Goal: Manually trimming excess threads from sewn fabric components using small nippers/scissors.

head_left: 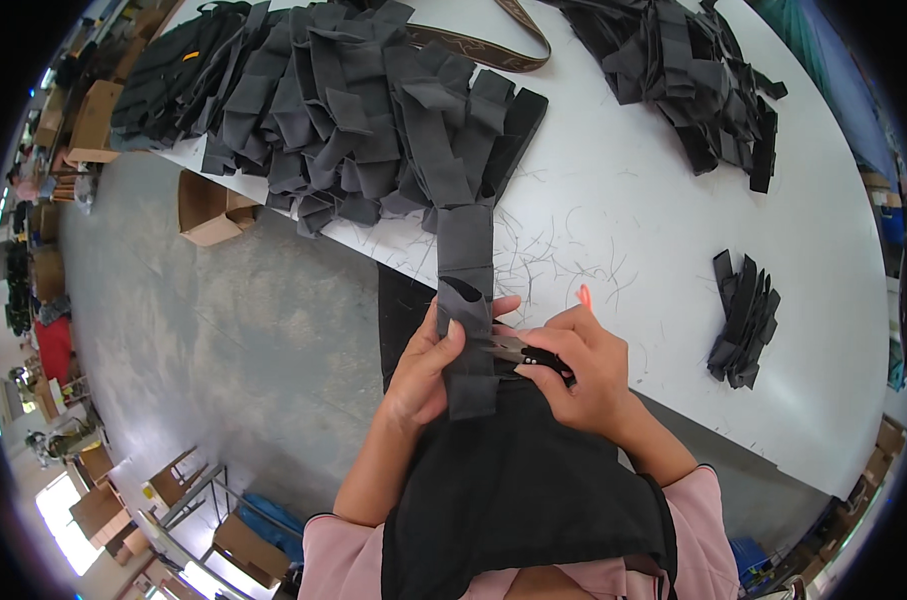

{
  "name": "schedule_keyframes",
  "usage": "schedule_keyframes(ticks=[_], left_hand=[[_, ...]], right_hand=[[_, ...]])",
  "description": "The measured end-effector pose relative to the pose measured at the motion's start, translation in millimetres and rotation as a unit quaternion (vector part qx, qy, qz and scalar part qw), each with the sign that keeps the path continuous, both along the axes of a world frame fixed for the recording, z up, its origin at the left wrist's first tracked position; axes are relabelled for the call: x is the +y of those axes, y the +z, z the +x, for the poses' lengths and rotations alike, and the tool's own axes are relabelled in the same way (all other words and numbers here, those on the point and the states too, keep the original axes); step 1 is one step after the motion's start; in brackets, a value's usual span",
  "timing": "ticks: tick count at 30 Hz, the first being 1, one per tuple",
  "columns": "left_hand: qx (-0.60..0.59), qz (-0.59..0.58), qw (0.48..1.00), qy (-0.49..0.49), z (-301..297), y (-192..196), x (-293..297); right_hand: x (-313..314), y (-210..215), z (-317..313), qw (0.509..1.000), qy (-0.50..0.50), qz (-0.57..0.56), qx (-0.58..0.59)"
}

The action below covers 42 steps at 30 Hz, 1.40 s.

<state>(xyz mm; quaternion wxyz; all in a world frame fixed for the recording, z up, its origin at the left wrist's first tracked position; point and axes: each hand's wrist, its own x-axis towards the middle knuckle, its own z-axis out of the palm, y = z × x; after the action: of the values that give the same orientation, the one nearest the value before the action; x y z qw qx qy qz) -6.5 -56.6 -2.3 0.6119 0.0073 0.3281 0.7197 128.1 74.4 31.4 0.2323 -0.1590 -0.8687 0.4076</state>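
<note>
The left hand (421, 368) is clamping a dark grey fabric strip (466, 240), its thumb pressing on the front and its fingers reaching behind. The strip is passing through this grip, its lower end hanging just below the thumb and its upper length running up to the table edge. A fold is bulging into a hollow loop right above the thumb. The right hand (585, 368) is closing around black-handled snips (541, 358), their metal blades pointing at the strip's right edge; whether the 2 blades are meeting, I cannot tell. A coral-coloured loop (585, 296) is standing above its knuckles.

A black cloth apron (533, 480) is spreading below. On the smooth white table (613, 215), fine dark threads (573, 262) are scattering; 2 heaps of matte, flat-folded strips, a large left heap (343, 110) and a right heap (673, 75), are lying farther off, and 1 small bundle (743, 320) is resting nearer, at right.
</note>
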Motion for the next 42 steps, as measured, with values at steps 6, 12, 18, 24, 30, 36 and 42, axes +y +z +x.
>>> schedule_keyframes(ticks=[6, 12, 18, 24, 30, 36, 42], left_hand=[[-0.01, -0.004, 1.0, 0.008, 3.7, 3.1, 1.6], [-0.018, -0.038, 0.999, -0.014, 1.8, 5.0, -2.9], [-0.021, -0.079, 0.995, -0.055, 0.6, 5.3, -6.6], [-0.013, -0.095, 0.992, -0.083, -1.1, 6.7, -7.3], [-0.008, -0.076, 0.993, -0.085, -4.2, 13.4, -2.6], [-0.004, -0.073, 0.995, -0.067, -3.4, 15.1, -1.6], [-0.019, -0.064, 0.997, -0.034, 1.3, 10.4, -1.3]], right_hand=[[10.2, -2.9, -5.5, 0.994, 0.03, 0.091, -0.053], [25.7, 0.5, -12.1, 0.988, 0.112, 0.089, -0.05], [39.5, 0.1, -11.6, 0.973, 0.188, 0.108, -0.078], [43.1, 1.0, -10.6, 0.968, 0.203, 0.108, -0.1], [35.9, -0.5, -0.5, 0.984, 0.145, 0.065, -0.078], [32.5, -0.3, -5.2, 0.984, 0.134, 0.074, -0.094], [21.1, -5.4, -2.4, 0.99, 0.086, 0.095, -0.062]])
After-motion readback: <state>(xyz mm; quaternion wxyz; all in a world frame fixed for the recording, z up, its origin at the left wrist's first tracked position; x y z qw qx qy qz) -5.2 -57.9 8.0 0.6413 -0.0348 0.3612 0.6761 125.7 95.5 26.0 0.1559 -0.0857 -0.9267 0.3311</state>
